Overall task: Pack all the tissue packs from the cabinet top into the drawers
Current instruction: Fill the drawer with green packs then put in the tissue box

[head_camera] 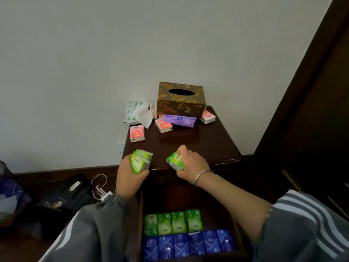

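The left hand is curled tight round a small stack of green packs at the front left corner of the cabinet top. The right hand grips a single green pack at the front edge. Three pink packs and a purple pack lie near the back edge, by the tissue box. Below, the open drawer holds a green row and a blue row.
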{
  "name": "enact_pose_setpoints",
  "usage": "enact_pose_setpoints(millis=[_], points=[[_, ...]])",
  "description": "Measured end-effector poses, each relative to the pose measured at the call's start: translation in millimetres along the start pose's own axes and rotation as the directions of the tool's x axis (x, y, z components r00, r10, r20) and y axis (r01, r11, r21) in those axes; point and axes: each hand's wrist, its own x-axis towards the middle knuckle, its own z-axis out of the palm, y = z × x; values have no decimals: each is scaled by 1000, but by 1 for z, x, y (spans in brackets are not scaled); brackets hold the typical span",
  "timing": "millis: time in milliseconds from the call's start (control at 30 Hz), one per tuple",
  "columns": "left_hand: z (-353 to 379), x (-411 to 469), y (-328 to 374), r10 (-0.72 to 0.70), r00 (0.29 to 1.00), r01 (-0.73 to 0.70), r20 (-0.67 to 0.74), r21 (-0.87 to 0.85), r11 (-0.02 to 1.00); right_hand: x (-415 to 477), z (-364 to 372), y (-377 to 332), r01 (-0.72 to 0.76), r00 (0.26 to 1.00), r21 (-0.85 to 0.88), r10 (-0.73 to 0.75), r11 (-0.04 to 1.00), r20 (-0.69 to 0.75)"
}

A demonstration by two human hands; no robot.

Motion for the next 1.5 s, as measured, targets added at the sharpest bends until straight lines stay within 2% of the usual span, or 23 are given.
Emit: enact_pose_setpoints(millis=[100, 167, 333, 400, 533, 667, 833, 1000, 1167, 1267, 1400, 1500], points=[[7, -43, -7, -12, 995, 12, 103, -1, 1000, -40, 6, 20, 59, 998, 55, -57, 997, -31], [16, -78, -16, -68, 982, 71, 176, -10, 997, -68, 19, 36, 35, 999, 120, -36, 992, -1], [46, -143, -37, -367, 902, 383, 225, -28, 923, -124, 64, 81, -187, 971, 234, 143, 954, 192], [53, -151, -39, -429, 877, 438, 216, 7, 899, -134, 76, 98, -317, 939, 293, 255, 902, 232], [58, -150, -49, -456, 863, 458, 218, 44, 888, -135, 100, 117, -503, 862, 340, 430, 794, 269], [60, -147, -57, -495, 840, 485, 224, 101, 869, -119, 127, 120, -562, 822, 271, 491, 781, 290], [63, -141, -52, -440, 863, 430, 247, 99, 898, -94, 155, 118, -633, 761, 169, 567, 755, 317], [62, -131, -46, -443, 853, 439, 277, 79, 895, -83, 178, 116, -651, 737, 146, 573, 745, 360], [62, -122, -39, -463, 843, 470, 275, 43, 881, -82, 193, 114, -669, 715, 238, 522, 705, 465], [64, -120, -35, -466, 834, 478, 294, 37, 878, -80, 192, 119, -725, 672, 310, 533, 615, 515], [63, -119, -29, -463, 828, 476, 317, 39, 878, -77, 184, 123, -799, 601, 448, 549, 401, 581], [60, -119, -27, -468, 826, 484, 314, 30, 875, -76, 180, 122, -816, 562, 507, 586, 278, 584]])
